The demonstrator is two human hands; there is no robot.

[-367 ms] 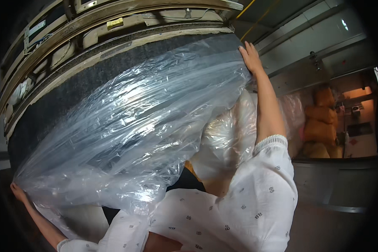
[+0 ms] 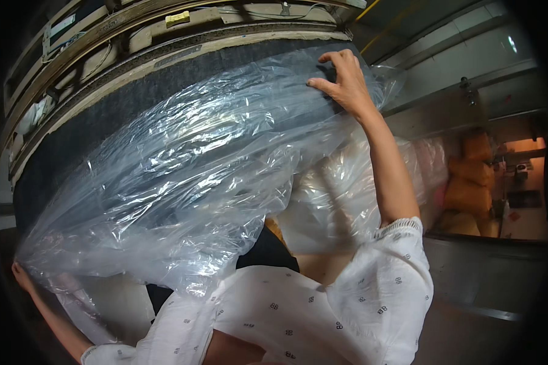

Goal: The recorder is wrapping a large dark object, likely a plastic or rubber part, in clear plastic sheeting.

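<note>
A large clear plastic sheet (image 2: 189, 158), creased and shiny, stretches over a dark grey worktop (image 2: 103, 103) and hangs down toward my body. At the far left, my left hand (image 2: 22, 278) is closed on the sheet's gathered corner; its fingertips are partly hidden. Over the sheet's far right end, my right hand (image 2: 347, 82) is open, thumb and fingers spread and curved, holding nothing. Whether its fingertips touch the film I cannot tell. Some film sticks out to the right, beyond my right wrist.
Long metal and wooden rails (image 2: 128, 42) run behind the worktop, with a small yellow block (image 2: 178, 19) on them. Bulky film-wrapped material (image 2: 329, 201) lies below my right arm. Farther right are stacked orange-brown bundles (image 2: 469, 188) and a grey metal panel (image 2: 475, 274).
My right hand has let go of the sheet's right edge and moved left and slightly up, fingers spreading. Film now sticks out right of it. My left hand stays at its corner.
</note>
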